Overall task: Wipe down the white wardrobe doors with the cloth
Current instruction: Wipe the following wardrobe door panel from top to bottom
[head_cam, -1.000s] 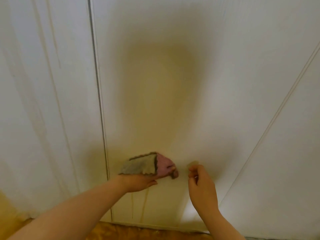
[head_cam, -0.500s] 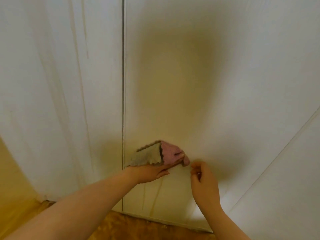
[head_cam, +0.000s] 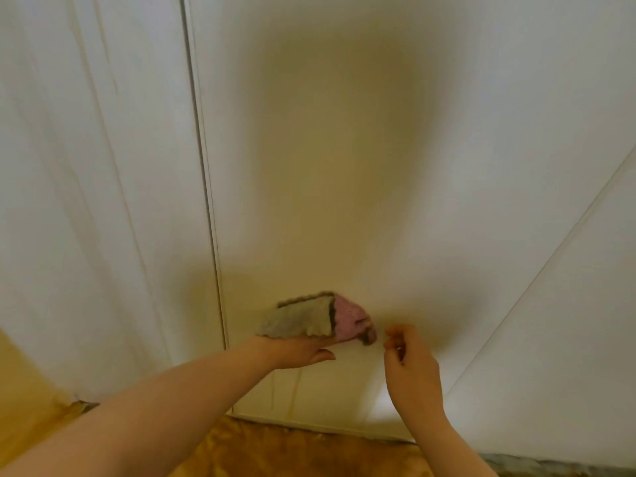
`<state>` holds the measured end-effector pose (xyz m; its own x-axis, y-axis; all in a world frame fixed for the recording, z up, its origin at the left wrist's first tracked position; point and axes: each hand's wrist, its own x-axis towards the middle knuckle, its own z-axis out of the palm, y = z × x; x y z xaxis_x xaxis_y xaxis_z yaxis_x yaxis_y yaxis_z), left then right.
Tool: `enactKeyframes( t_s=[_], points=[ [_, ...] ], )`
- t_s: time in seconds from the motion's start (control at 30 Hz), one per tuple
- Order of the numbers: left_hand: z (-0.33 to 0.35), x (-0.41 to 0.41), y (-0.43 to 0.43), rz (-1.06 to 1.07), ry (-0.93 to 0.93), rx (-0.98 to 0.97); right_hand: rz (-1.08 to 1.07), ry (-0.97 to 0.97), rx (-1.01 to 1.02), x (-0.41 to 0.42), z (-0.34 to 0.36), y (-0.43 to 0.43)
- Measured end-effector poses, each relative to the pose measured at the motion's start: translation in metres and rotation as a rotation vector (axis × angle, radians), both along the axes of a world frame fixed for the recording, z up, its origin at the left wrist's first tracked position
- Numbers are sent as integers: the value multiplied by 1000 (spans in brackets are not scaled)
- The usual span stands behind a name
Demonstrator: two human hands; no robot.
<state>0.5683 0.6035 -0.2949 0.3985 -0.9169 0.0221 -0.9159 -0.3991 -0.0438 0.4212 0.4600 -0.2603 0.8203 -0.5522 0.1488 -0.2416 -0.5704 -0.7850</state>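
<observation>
A folded cloth (head_cam: 309,318), grey-green with a pink part on its right, is pressed flat against the lower part of the middle white wardrobe door (head_cam: 327,166). My left hand (head_cam: 299,351) holds the cloth from beneath, thumb pointing right. My right hand (head_cam: 411,363) hovers just right of the cloth, close to the door, with fingers loosely curled and nothing in them. Thin drip streaks run down the door below my left hand.
A dark vertical gap (head_cam: 206,201) separates the middle door from the left door (head_cam: 86,201). Another door panel (head_cam: 568,339) angles off at the right. An orange-brown floor (head_cam: 292,452) lies below the doors' bottom edge.
The view has shifted sideways between frames. My left hand with the cloth stays low on the middle door, and my right hand stays curled beside it, now slightly farther from the cloth.
</observation>
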Motion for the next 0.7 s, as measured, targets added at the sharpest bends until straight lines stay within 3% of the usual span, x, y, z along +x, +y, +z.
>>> enactKeyframes(
  t_s=[0.1,0.13,0.17,0.23,0.33,0.4,0.5,0.53,0.6,0.7],
  points=[
    [-58,30,24,93,36,130,-3,1,2,-1,-1,-6],
    [-97,54,48,193,194,159,-10,2,3,-1,-2,-9],
    [-116,67,71,261,250,79,-14,3,5,-1,-3,-10],
    [-140,87,105,281,310,158,-14,7,20,-3,-6,-12],
    [-76,41,70,206,70,6,8,25,31,-6,-12,-9],
    [-31,-1,20,92,10,-58,24,27,31,-7,-13,-8],
    [-25,-9,-18,94,150,-89,27,21,24,-7,-12,-8],
    [-29,-10,-16,187,283,-71,23,18,26,-9,-13,-9],
    [-45,-8,8,403,329,-189,10,17,43,-11,-17,-11],
    [-56,-17,22,343,136,-368,10,12,81,-12,-19,-9]
  ],
)
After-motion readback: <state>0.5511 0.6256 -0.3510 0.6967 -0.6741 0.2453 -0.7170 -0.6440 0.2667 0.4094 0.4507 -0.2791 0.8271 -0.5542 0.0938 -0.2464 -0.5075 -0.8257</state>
